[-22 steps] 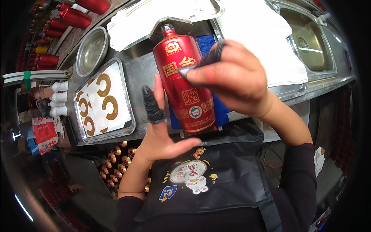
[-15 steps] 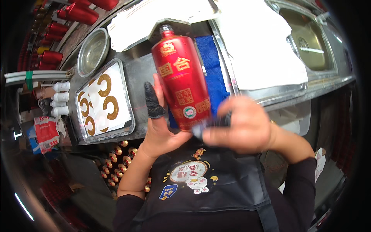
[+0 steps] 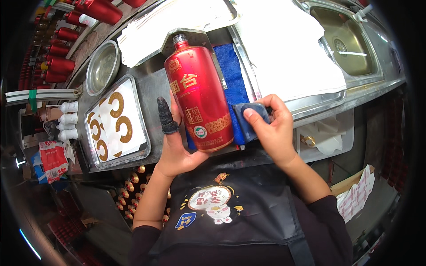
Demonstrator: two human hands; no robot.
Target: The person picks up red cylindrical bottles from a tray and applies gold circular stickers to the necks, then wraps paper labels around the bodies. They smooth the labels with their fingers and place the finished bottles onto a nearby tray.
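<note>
A red bottle [image 3: 199, 99] with gold markings and a clear neck lies in a metal cradle [image 3: 194, 34], its base toward me. My left hand [image 3: 175, 153] holds the bottle at its lower left side, with the thumb by the base and other fingers partly hidden behind it. A black cover [image 3: 167, 117] wraps one of that hand's fingers. Just right of the bottle, my right hand [image 3: 277, 128] pinches a flat, dark blue-grey scraper [image 3: 250, 122]. Beneath the bottle and scraper lies a blue cloth [image 3: 233, 73].
To the left are a metal tray [image 3: 144, 126] with gold C-shaped decals on white sheets and a metal bowl [image 3: 103, 68]. White sheets [image 3: 288, 48] cover the counter at right, beside a sink [image 3: 350, 44]. Red bottles [image 3: 60, 65] line the far left; small white bottles [image 3: 69, 119] stand below them.
The bottle has turned so its markings sit farther left. My right hand, blurred by the bottle's base before, is now beside its right side with the scraper plainly visible.
</note>
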